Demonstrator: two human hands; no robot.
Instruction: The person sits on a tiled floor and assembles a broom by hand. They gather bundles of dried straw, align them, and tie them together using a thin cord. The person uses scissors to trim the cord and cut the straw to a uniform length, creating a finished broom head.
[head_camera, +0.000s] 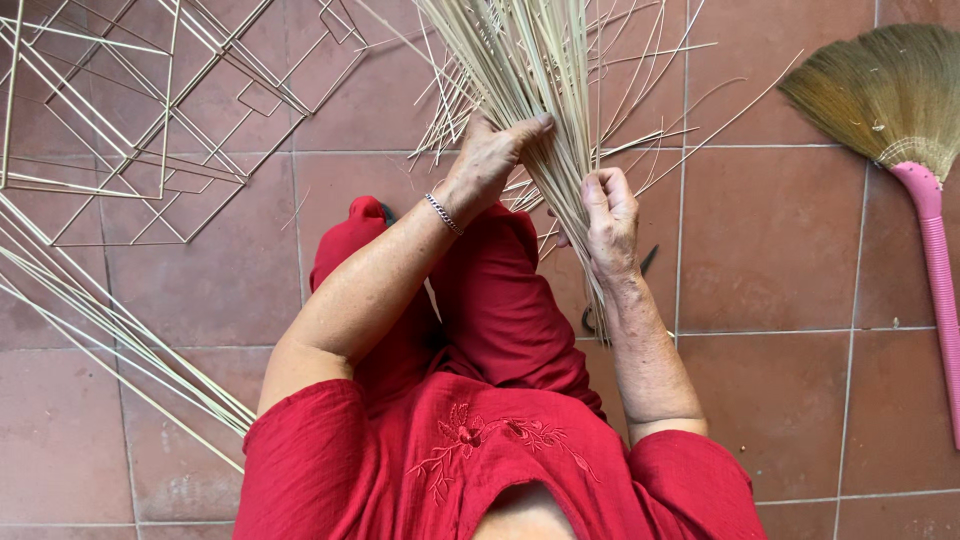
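Head view, both hands, left hand (487, 160), right hand (610, 220), grasping reed bundle (530, 70), open tiled floor (770, 240) rightward

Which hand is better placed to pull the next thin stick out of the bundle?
Probably the left hand. Its fingers lie across the fanned upper part of the bundle of thin sticks, where the strands spread apart. The right hand is wrapped around the tight lower part, holding it steady.

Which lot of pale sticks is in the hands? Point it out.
The upright bundle of thin strips, gripped by both the left hand and right hand. The long sticks at left lie untouched on the floor.
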